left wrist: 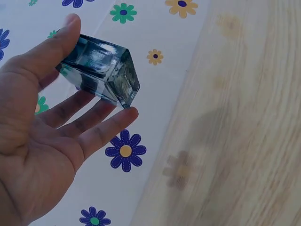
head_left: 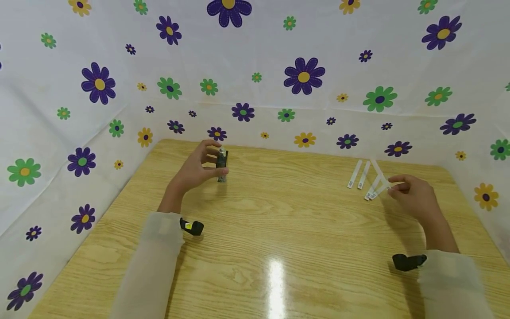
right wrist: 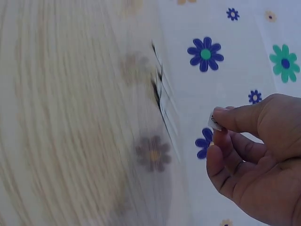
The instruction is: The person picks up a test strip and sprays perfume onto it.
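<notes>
Pale sleeves (head_left: 149, 266) at the lower left and lower right of the head view, nearest the camera. Streak of glare at bottom center, on the wood-grain tabletop (head_left: 255, 221). Next outward, at the cuffs: black wrist unit (head_left: 192, 227) with yellow label, left of center; second black wrist unit (head_left: 409, 262), lower right.

Right hand (head_left: 414, 197), right of frame: pinching one end of a white paper strip (head_left: 378, 170) between thumb and index finger. Dark print visible on the pinched end in the right wrist view, too small to read. Strip slanted from fingertips toward upper left.

Just beside, right of center: four loose strips (head_left: 353, 174) on the tabletop, printed ends toward the camera. Leftmost two roughly parallel and apart; remaining two close together at their lower ends.

Left hand (head_left: 195, 168), left of center: gripping a dark glass bottle (head_left: 222, 167) between thumb and fingers. Silvery neck uppermost in the head view; squared clear base exposed in the left wrist view.

Farthest, along the top and both sides: white cloth (head_left: 255, 53) printed with purple, green and yellow flowers.
</notes>
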`<state>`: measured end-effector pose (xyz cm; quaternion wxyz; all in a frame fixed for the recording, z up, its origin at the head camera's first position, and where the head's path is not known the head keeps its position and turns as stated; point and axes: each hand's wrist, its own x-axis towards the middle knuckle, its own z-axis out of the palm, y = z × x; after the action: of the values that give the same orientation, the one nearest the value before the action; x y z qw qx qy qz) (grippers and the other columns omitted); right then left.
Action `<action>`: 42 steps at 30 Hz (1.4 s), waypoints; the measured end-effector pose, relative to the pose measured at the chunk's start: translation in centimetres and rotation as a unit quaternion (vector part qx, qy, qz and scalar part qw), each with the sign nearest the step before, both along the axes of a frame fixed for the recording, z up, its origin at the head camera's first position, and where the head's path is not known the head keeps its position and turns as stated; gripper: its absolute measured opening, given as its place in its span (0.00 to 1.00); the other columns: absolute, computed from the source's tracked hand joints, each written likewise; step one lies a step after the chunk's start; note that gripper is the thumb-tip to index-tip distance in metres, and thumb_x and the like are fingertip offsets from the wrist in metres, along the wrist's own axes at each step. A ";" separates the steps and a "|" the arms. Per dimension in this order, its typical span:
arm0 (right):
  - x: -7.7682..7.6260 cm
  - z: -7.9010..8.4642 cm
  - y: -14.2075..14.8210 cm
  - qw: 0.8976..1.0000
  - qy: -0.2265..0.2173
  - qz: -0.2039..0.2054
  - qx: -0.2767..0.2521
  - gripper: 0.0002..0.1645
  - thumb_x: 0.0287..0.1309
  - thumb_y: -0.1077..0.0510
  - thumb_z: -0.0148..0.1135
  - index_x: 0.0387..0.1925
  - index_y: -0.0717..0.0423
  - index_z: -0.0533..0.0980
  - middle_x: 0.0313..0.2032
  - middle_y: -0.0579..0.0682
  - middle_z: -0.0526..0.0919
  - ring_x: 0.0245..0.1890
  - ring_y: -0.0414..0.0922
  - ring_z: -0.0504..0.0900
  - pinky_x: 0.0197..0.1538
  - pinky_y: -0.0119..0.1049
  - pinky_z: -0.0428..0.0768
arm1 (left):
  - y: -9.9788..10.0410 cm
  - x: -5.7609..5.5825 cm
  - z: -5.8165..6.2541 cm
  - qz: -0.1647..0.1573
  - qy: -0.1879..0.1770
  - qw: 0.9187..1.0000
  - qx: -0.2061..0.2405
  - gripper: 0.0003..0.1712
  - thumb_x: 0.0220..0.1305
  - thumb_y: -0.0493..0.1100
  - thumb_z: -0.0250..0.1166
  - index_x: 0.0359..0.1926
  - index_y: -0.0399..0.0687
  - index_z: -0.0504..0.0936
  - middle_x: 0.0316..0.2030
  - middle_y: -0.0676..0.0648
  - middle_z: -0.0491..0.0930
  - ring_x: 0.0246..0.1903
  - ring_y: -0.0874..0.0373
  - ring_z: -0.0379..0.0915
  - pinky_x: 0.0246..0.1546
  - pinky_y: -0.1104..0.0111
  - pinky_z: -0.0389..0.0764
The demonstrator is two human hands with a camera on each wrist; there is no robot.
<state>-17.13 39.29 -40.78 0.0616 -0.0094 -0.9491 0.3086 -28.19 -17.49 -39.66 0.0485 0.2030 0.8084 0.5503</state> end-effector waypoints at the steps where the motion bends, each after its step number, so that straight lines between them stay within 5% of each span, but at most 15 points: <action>1: -0.1 0.0 -0.4 1.000 0.001 0.004 -0.002 0.19 0.73 0.60 0.59 0.58 0.70 0.76 0.43 0.68 0.84 0.43 0.64 0.83 0.31 0.30 0.77 | 0.2 0.0 -0.1 -0.009 0.000 1.000 0.003 0.42 0.60 0.45 0.78 0.69 0.60 0.64 0.62 0.40 0.72 0.60 0.43 0.73 0.59 0.48 0.77; 9: -1.0 0.2 -4.1 0.999 -0.006 0.034 -0.018 0.19 0.74 0.60 0.58 0.59 0.68 0.75 0.45 0.68 0.83 0.44 0.62 0.83 0.32 0.32 0.79 | 1.4 0.0 -0.6 -0.075 0.026 0.996 0.034 0.37 0.71 0.39 0.68 0.72 0.57 0.58 0.64 0.34 0.71 0.56 0.38 0.76 0.53 0.49 0.80; 16: -1.9 0.2 -6.8 0.998 0.006 0.057 -0.022 0.15 0.73 0.63 0.58 0.56 0.69 0.76 0.44 0.68 0.84 0.43 0.61 0.83 0.38 0.42 0.82 | 2.3 0.0 -0.7 -0.111 0.029 0.993 0.020 0.30 0.76 0.45 0.61 0.71 0.63 0.57 0.64 0.36 0.70 0.58 0.40 0.75 0.54 0.48 0.78; 22: -2.7 0.3 -9.0 0.997 0.008 0.076 -0.027 0.15 0.74 0.63 0.57 0.56 0.67 0.77 0.45 0.68 0.83 0.44 0.61 0.83 0.44 0.53 0.82 | 3.4 -0.1 -0.8 -0.118 0.030 0.992 0.017 0.31 0.77 0.47 0.61 0.73 0.61 0.57 0.63 0.35 0.70 0.57 0.40 0.74 0.54 0.47 0.78; 30: -3.0 0.4 -11.2 0.995 0.020 0.090 -0.023 0.14 0.74 0.64 0.57 0.56 0.66 0.77 0.43 0.65 0.84 0.41 0.57 0.83 0.40 0.47 0.81 | 5.0 -0.2 -1.1 -0.112 0.026 0.993 -0.022 0.32 0.76 0.51 0.62 0.73 0.70 0.58 0.62 0.41 0.72 0.59 0.44 0.74 0.56 0.45 0.77; 42: -3.4 -0.1 -13.6 0.993 0.061 0.102 -0.017 0.13 0.73 0.67 0.57 0.54 0.68 0.78 0.40 0.64 0.84 0.37 0.55 0.84 0.36 0.45 0.80 | 7.5 -0.5 -0.4 -0.105 0.129 0.976 -0.140 0.35 0.74 0.60 0.61 0.76 0.64 0.60 0.61 0.45 0.69 0.54 0.51 0.72 0.50 0.56 0.79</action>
<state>-20.50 25.65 -40.85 0.0878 0.1053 -0.9341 0.3296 -28.66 -10.02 -40.10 0.0296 0.3472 0.8509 0.3931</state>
